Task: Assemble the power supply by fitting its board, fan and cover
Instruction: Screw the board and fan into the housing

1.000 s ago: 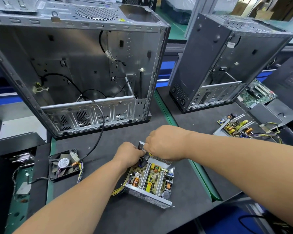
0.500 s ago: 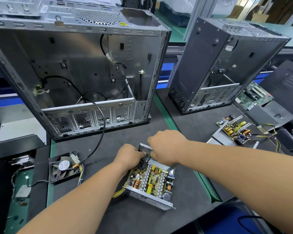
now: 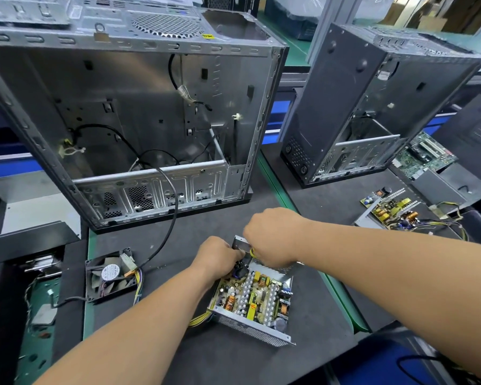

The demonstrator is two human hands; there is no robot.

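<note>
Fingers of both hands curl in at the far wall of the power supply point(image 3: 250, 301) — board point(image 3: 254, 297) seated inside, barely shifted since a moment ago. Right hand point(image 3: 272, 240) pinches something unclear, left hand point(image 3: 220, 257) braces; fan point(image 3: 110, 276) waits — still unfitted.

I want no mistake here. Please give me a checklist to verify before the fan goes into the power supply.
1. Board lies inside the power supply case: ok.
2. Board fully seated: cannot tell.
3. Fan within reach, left on the mat: ok.
4. Hands free: not ok; left hand and right hand work at the case's far edge.
5. Cover ready: cannot tell.
</note>
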